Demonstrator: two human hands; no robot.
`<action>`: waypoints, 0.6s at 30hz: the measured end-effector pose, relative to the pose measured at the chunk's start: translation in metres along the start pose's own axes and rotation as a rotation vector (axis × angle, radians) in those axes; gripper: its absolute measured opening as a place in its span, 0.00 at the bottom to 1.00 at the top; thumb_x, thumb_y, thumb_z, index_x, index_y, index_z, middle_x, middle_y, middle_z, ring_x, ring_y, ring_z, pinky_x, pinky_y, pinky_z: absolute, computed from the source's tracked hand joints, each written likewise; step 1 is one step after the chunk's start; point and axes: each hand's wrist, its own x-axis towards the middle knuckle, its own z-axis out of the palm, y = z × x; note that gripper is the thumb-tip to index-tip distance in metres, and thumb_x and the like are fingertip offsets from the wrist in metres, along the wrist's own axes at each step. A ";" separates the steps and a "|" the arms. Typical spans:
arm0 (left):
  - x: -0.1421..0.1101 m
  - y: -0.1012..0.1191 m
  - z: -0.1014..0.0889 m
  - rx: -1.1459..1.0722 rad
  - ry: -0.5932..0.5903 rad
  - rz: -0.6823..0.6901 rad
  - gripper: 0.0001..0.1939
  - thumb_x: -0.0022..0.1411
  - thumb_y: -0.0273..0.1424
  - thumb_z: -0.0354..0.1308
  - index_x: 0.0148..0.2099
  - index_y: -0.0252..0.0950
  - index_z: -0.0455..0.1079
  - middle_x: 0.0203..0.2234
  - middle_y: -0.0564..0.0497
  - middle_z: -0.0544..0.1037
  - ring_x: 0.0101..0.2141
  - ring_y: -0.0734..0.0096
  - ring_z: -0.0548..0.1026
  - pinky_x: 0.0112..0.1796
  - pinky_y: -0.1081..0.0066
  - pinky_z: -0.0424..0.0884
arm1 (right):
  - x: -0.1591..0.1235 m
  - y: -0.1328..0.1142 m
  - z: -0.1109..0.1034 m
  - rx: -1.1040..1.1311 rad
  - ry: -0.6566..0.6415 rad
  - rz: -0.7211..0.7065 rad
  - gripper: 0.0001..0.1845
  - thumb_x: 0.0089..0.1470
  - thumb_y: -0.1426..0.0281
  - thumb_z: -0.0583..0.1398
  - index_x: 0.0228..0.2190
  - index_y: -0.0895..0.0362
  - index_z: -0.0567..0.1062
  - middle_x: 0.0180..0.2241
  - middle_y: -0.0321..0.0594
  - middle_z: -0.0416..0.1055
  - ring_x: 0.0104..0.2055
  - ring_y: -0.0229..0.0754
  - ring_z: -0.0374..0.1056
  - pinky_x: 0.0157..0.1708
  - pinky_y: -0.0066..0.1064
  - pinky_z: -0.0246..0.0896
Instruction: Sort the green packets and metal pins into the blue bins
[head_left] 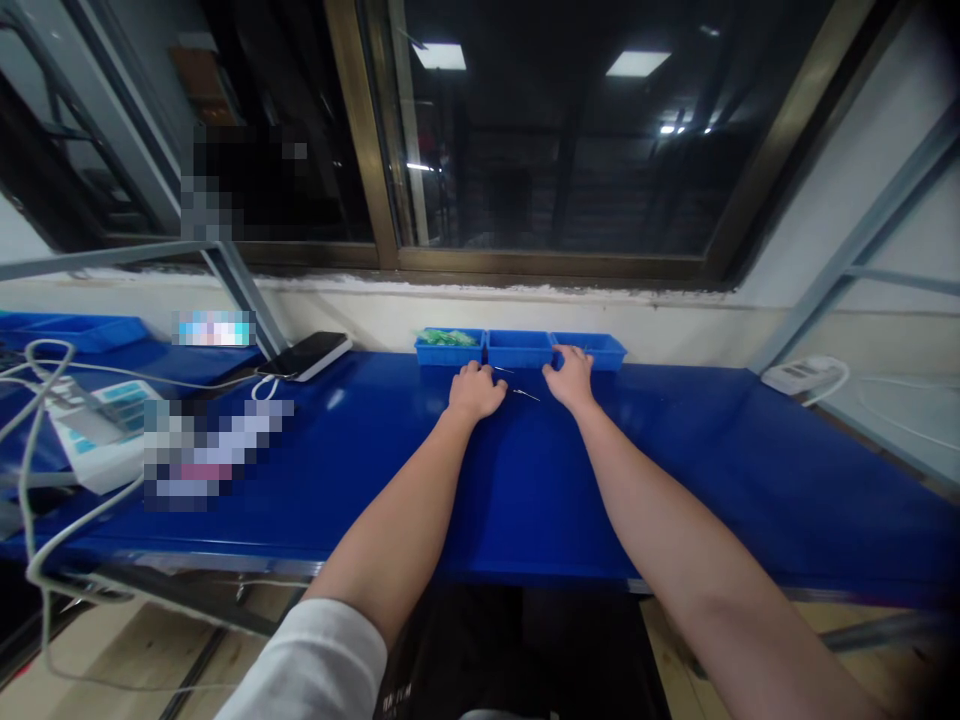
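My left hand point(478, 391) rests on the blue table just in front of a blue bin point(450, 356) that holds a bunch of green pieces. Its fingers lie on the tabletop with the thumb apart, and no held thing shows. Right beside it lie two thin, silvery, needle-like pieces, the nearer one point(527, 395) between my hands and the farther one point(505, 371) by my left fingertips. My right hand point(571, 380) reaches to the front rim of the right blue bin point(611, 352), fingers and thumb spread. Its fingertips partly cover that bin's inside. Between these stands the middle blue bin point(519, 350).
A black-screened device point(311, 355) with a white cable lies left of the bins. Farther left are a white-and-teal device point(112, 425), loose cables and blue trays point(82, 330). A white power strip point(799, 375) sits at the right. Grey metal posts frame both sides.
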 end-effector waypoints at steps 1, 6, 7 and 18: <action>0.000 0.000 0.001 -0.016 -0.030 0.026 0.20 0.62 0.39 0.44 0.49 0.34 0.69 0.50 0.40 0.69 0.51 0.53 0.67 0.49 0.60 0.63 | -0.002 -0.003 0.001 0.014 -0.042 -0.058 0.18 0.47 0.69 0.57 0.42 0.58 0.73 0.45 0.47 0.67 0.49 0.49 0.59 0.49 0.43 0.53; 0.001 0.001 0.009 -0.110 -0.149 0.147 0.22 0.66 0.36 0.36 0.50 0.34 0.68 0.54 0.41 0.68 0.55 0.60 0.65 0.53 0.63 0.60 | -0.013 -0.017 0.007 -0.067 -0.382 -0.194 0.14 0.43 0.61 0.62 0.34 0.53 0.76 0.36 0.40 0.69 0.44 0.47 0.63 0.44 0.38 0.56; 0.001 0.002 0.010 -0.122 -0.162 0.159 0.23 0.67 0.37 0.35 0.51 0.34 0.67 0.55 0.41 0.67 0.56 0.59 0.63 0.53 0.62 0.59 | -0.015 -0.019 0.008 -0.100 -0.414 -0.195 0.15 0.43 0.60 0.62 0.34 0.53 0.76 0.37 0.41 0.69 0.44 0.47 0.63 0.44 0.38 0.56; -0.001 0.011 0.018 -0.153 -0.250 0.184 0.35 0.64 0.50 0.31 0.60 0.30 0.58 0.60 0.35 0.57 0.61 0.55 0.53 0.57 0.55 0.51 | -0.017 -0.019 0.014 -0.159 -0.468 -0.267 0.12 0.50 0.76 0.54 0.34 0.56 0.76 0.36 0.43 0.71 0.41 0.43 0.66 0.43 0.31 0.57</action>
